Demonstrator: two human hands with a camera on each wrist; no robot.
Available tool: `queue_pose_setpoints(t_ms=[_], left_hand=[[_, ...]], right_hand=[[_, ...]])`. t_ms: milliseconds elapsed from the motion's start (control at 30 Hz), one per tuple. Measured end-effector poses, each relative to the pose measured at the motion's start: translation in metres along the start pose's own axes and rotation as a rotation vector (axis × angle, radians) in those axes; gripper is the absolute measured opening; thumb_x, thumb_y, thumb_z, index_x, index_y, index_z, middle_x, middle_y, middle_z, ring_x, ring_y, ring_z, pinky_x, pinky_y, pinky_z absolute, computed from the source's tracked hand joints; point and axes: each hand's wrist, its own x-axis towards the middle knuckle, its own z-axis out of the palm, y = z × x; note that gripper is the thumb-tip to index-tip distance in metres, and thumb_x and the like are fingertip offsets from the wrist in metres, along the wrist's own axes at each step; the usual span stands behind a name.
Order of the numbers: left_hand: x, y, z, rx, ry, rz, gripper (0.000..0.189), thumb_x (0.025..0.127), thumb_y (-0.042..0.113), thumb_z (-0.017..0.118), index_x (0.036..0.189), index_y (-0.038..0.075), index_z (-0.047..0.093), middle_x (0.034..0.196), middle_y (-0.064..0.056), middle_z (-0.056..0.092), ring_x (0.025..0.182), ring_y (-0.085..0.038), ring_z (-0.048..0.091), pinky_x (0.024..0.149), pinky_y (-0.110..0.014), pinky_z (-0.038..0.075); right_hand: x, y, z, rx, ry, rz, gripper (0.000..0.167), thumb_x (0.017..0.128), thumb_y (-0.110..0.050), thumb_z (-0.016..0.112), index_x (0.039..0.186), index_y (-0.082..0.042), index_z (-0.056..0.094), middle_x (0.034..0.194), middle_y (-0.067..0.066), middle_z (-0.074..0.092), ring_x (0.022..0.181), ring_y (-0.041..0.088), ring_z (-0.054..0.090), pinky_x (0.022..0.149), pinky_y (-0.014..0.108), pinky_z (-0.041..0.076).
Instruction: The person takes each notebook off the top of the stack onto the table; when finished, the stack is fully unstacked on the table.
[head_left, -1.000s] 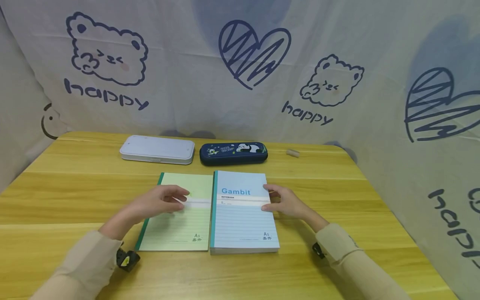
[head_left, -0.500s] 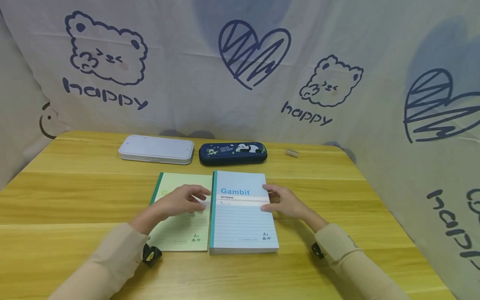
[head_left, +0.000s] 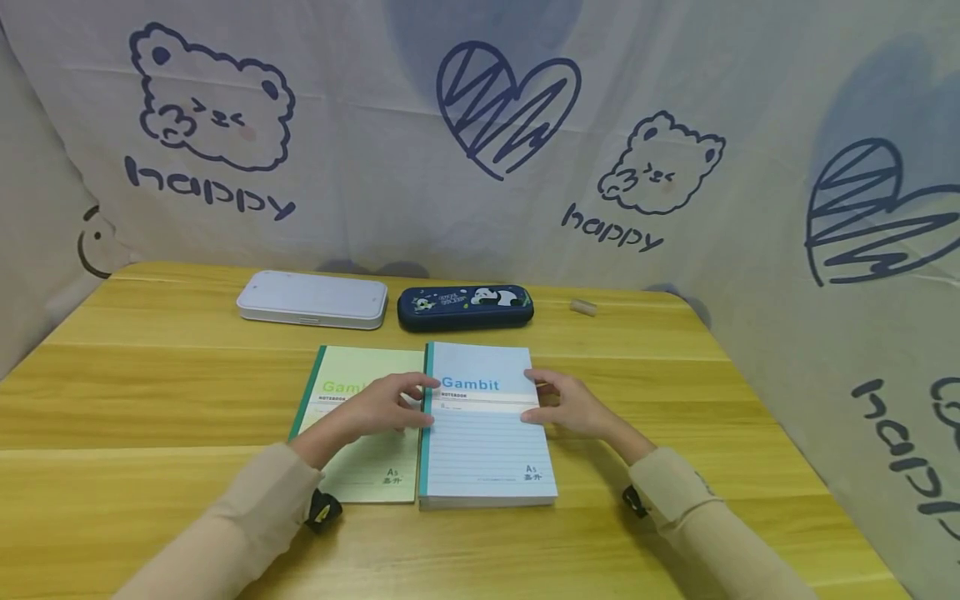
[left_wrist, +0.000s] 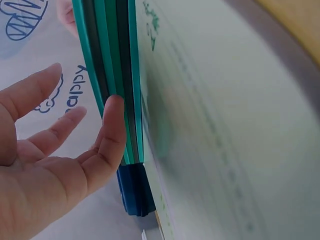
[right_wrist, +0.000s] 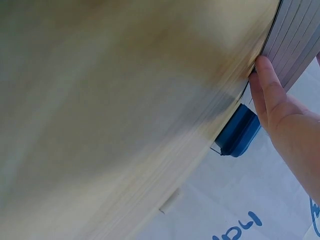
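A stack of blue-covered "Gambit" notebooks (head_left: 487, 450) lies on the table, green spines to the left. My left hand (head_left: 386, 406) reaches over the green notebook (head_left: 367, 467) to the stack's left side. In the left wrist view, one finger of my left hand (left_wrist: 55, 185) is against the green spines (left_wrist: 112, 55), while the thumb and other fingers stand apart from them. My right hand (head_left: 573, 404) is at the stack's right edge. In the right wrist view, fairly straight fingertips of my right hand (right_wrist: 285, 107) touch the page edges (right_wrist: 295, 37). Its thumb is hidden there.
Behind the notebooks lie a white pencil case (head_left: 313, 300) and a dark blue panda pencil case (head_left: 465, 308). A small tan cylinder (head_left: 583, 307) sits to their right. A printed cloth (head_left: 375, 167) hangs behind the wooden table (head_left: 150, 400).
My left hand has moved right, across the green notebook, to the spine side of the blue stack. My right hand has stayed at the right edge. The notebooks look unmoved.
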Motion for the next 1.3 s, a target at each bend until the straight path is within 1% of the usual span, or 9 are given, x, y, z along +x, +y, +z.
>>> queue_pose_setpoints(t_ms=[133, 233, 433, 533, 700, 900, 1100, 1300], left_hand=[[0.003, 0.000, 0.004, 0.038, 0.026, -0.046, 0.055, 0.079, 0.011, 0.068, 0.128, 0.004, 0.044, 0.114, -0.020, 0.048, 0.099, -0.031, 0.052, 0.067, -0.033, 0.048], [0.004, 0.000, 0.006, 0.063, 0.034, -0.061, 0.060, 0.077, 0.013, 0.070, 0.129, 0.004, 0.043, 0.114, -0.018, 0.049, 0.095, -0.028, 0.052, 0.068, -0.032, 0.048], [0.006, 0.002, 0.009, 0.141, 0.029, -0.030, 0.065, 0.073, 0.017, 0.074, 0.128, 0.001, 0.042, 0.117, -0.022, 0.049, 0.098, -0.030, 0.052, 0.079, -0.039, 0.044], [0.008, 0.000, 0.011, 0.154, 0.023, -0.029, 0.068, 0.072, 0.017, 0.075, 0.129, 0.001, 0.042, 0.118, -0.023, 0.048, 0.099, -0.031, 0.052, 0.083, -0.040, 0.042], [0.010, -0.001, 0.014, 0.171, 0.027, -0.044, 0.072, 0.069, 0.017, 0.077, 0.129, 0.001, 0.040, 0.120, -0.022, 0.047, 0.098, -0.029, 0.053, 0.084, -0.040, 0.041], [0.010, 0.001, 0.016, 0.212, 0.045, -0.045, 0.073, 0.067, 0.017, 0.078, 0.128, 0.002, 0.041, 0.120, -0.020, 0.048, 0.097, -0.027, 0.053, 0.085, -0.040, 0.041], [0.008, 0.005, 0.018, 0.239, 0.056, -0.046, 0.073, 0.067, 0.015, 0.079, 0.127, 0.000, 0.042, 0.122, -0.021, 0.047, 0.102, -0.030, 0.051, 0.087, -0.041, 0.040], [0.006, 0.008, 0.018, 0.252, 0.063, -0.056, 0.071, 0.067, 0.014, 0.078, 0.127, 0.001, 0.042, 0.125, -0.020, 0.045, 0.110, -0.032, 0.046, 0.091, -0.042, 0.037]], right_hand=[[0.000, 0.001, 0.000, -0.008, -0.001, -0.003, 0.066, 0.079, -0.018, 0.069, 0.129, 0.010, 0.037, 0.127, 0.024, 0.043, 0.107, 0.033, 0.048, 0.088, 0.039, 0.041], [0.000, 0.000, 0.000, -0.015, -0.001, -0.016, 0.066, 0.078, -0.019, 0.069, 0.129, 0.010, 0.037, 0.125, 0.025, 0.044, 0.106, 0.033, 0.049, 0.088, 0.040, 0.041], [0.000, 0.000, 0.000, -0.033, 0.001, -0.017, 0.067, 0.079, -0.021, 0.069, 0.129, 0.010, 0.037, 0.124, 0.024, 0.045, 0.105, 0.032, 0.049, 0.087, 0.040, 0.041], [0.000, 0.000, 0.001, -0.036, 0.002, -0.013, 0.067, 0.079, -0.020, 0.069, 0.129, 0.010, 0.037, 0.124, 0.024, 0.045, 0.105, 0.032, 0.049, 0.087, 0.041, 0.041], [0.000, -0.002, 0.001, -0.044, 0.001, -0.016, 0.065, 0.080, -0.021, 0.068, 0.129, 0.009, 0.038, 0.123, 0.023, 0.046, 0.105, 0.032, 0.049, 0.087, 0.041, 0.041], [0.001, 0.000, 0.001, -0.036, 0.003, -0.022, 0.061, 0.082, -0.024, 0.066, 0.129, 0.006, 0.040, 0.125, 0.022, 0.046, 0.106, 0.031, 0.049, 0.089, 0.041, 0.040], [0.001, 0.000, 0.001, -0.034, 0.005, -0.005, 0.061, 0.081, -0.025, 0.066, 0.129, 0.004, 0.041, 0.127, 0.020, 0.045, 0.108, 0.031, 0.048, 0.090, 0.041, 0.039], [0.000, 0.000, 0.001, -0.038, 0.010, -0.015, 0.061, 0.082, -0.027, 0.066, 0.128, 0.004, 0.042, 0.126, 0.021, 0.045, 0.107, 0.032, 0.049, 0.089, 0.041, 0.040]])
